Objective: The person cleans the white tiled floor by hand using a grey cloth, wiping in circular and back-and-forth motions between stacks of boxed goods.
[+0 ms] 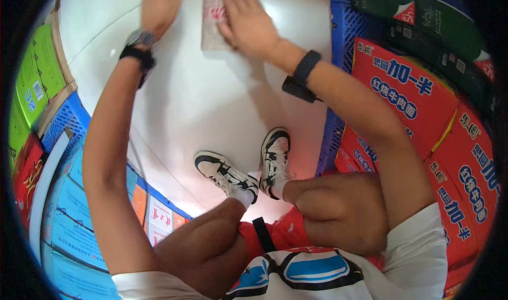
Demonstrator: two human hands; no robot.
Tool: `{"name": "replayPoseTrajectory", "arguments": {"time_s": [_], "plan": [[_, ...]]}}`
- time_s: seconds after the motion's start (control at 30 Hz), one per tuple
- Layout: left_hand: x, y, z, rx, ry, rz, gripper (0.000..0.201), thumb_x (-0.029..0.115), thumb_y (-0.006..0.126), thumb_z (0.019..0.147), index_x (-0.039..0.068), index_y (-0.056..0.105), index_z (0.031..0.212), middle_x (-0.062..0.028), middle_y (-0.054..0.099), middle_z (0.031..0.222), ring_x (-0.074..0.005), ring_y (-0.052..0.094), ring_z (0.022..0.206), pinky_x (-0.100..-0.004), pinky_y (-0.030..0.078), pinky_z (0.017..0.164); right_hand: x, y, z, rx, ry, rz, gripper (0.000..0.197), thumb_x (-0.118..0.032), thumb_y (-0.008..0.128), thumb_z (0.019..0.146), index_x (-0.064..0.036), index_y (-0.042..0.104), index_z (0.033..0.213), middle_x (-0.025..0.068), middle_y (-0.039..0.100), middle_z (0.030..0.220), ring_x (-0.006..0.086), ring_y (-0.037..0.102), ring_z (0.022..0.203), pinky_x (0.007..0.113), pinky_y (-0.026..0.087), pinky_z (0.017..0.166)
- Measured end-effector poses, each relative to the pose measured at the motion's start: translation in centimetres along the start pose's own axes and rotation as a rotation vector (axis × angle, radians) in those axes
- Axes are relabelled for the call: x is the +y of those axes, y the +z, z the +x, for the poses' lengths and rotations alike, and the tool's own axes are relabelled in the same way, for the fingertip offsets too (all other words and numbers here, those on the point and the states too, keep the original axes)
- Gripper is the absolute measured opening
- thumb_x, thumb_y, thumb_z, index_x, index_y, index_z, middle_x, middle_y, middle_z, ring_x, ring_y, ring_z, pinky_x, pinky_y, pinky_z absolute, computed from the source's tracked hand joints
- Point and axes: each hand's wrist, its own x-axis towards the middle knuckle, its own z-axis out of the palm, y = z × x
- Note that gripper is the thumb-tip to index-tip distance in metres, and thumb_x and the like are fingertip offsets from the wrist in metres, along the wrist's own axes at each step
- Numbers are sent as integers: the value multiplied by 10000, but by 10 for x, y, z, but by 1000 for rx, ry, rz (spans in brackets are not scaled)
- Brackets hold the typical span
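Observation:
My right hand (247, 20) lies with its palm down and fingers stretched out on a flat beige piece with red print, which looks like a folded cloth or cloth bag (212, 32). This piece rests on the pale, glossy floor (185, 77) at the top of the view. To its left, my left hand (160, 9) is over the floor, apart from the beige piece. The upper edge of the view cuts off its fingers, so whether it holds anything is hidden. Each wrist bears a dark band, and the left one also a metal watch (142, 37).
Red cartons (402, 88) and dark green cartons (444, 40) stand stacked on blue plastic pallets (343, 40) along the right. Along the left are light blue cartons (79, 220), green cartons (39, 72) and another blue pallet (66, 121). My sneakers (225, 170) are on the floor between.

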Motion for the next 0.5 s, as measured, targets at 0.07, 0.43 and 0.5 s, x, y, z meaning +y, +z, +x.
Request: {"name": "replayPoseTrajectory", "arguments": {"time_s": [0.07, 0.43, 0.5], "plan": [[-69, -28, -19, 103, 234, 181, 535, 202, 515, 1219, 149, 527, 1751, -83, 440, 1863, -333, 399, 1711, -524, 321, 1433, -12, -5, -14, 43, -96, 66, 712, -426, 607, 1143, 15, 531, 1698, 245, 489, 1796, 424, 453, 1664, 570, 315, 1403], [-114, -67, -63, 14, 233, 276, 555, 171, 483, 1206, 213, 538, 1757, -62, 468, 1848, -305, 465, 1677, -482, 391, 1402, -32, -28, -190, -329, 249, 356, 829, -295, 710, 1035, 45, 432, 1739, 246, 354, 1882, 420, 343, 1745, 584, 256, 1435], [-98, -47, -43, 56, 230, 217, 562, 172, 491, 1200, 218, 539, 1757, -46, 467, 1851, -300, 464, 1680, -479, 390, 1402, 0, -33, -159, -251, 197, 250, 828, -296, 707, 1037, 56, 434, 1735, 246, 364, 1877, 416, 358, 1738, 590, 262, 1431]]}}
